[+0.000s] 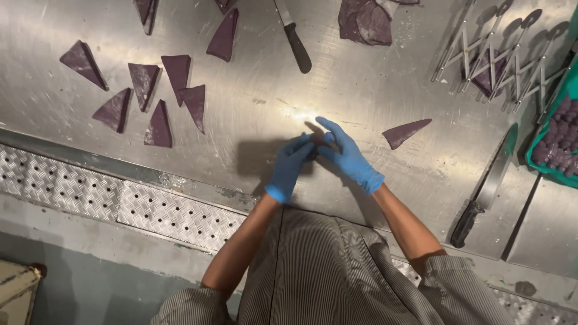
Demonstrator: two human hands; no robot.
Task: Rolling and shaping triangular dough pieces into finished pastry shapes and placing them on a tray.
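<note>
Seemingly, a small dark dough piece (314, 146) pinched between left hand (289, 167) and right hand (347, 155), both grips closed.

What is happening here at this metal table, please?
A person in blue gloves works at a steel table. The left hand and right hand meet over a small dark piece of dough, mostly hidden between the fingers. One purple dough triangle lies just beside the right hand, and more triangles lie further left. A knife rests at the right, another knife at the top, beside a multi-wheel cutter.
</note>
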